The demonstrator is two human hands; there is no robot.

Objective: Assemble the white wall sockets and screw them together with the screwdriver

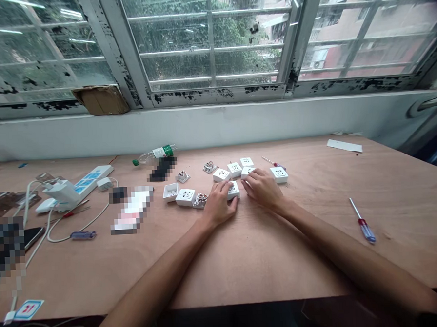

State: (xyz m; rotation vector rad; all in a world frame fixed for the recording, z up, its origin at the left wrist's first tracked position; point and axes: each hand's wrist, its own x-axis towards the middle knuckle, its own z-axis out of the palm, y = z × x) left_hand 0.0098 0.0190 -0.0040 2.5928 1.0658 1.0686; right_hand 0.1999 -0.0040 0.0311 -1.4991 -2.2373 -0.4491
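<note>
My left hand (pixel 220 202) is closed round a white wall socket (pixel 233 189) on the table, its thumb at the near edge and fingers over the top. My right hand (pixel 264 188) curls over another white socket (pixel 247 172) just behind, fingertips at its near right side. Several more sockets stand around them, among them one socket (pixel 278 175) right of my right hand. Left of my left hand lie an upturned socket insert (pixel 200 200), a socket (pixel 185 197) and an open white box (pixel 170 192). Two more inserts, one insert (pixel 183 176) and another insert (pixel 209 167), lie farther back.
A screwdriver (pixel 363 223) lies at the right, and a smaller screwdriver (pixel 273 162) behind the sockets. On the left are a power strip (pixel 93 181), cables, a screwdriver handle (pixel 83 235) and a phone (pixel 34 236). A plastic bottle (pixel 155 154) lies near the wall.
</note>
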